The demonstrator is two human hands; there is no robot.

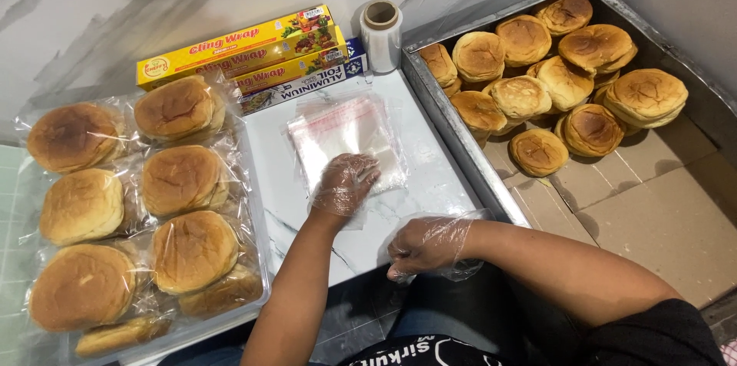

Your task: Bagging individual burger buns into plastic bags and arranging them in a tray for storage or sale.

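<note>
Dozens of bare buns (537, 97) filled the metal tray (453, 132) right of the worktop (430, 182). Left hand (345, 184), gloved, pressed flat on the bag stack (345, 140) dead ahead; right hand (424, 247) hovered loosely curled, empty, nearer the body.

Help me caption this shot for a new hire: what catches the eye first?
A heap of bare golden buns fills the metal tray at right, while bagged buns lie in rows at left. Between them, the gloved left hand presses on a stack of clear bags on the marble counter; the right hand hovers nearby.
</note>
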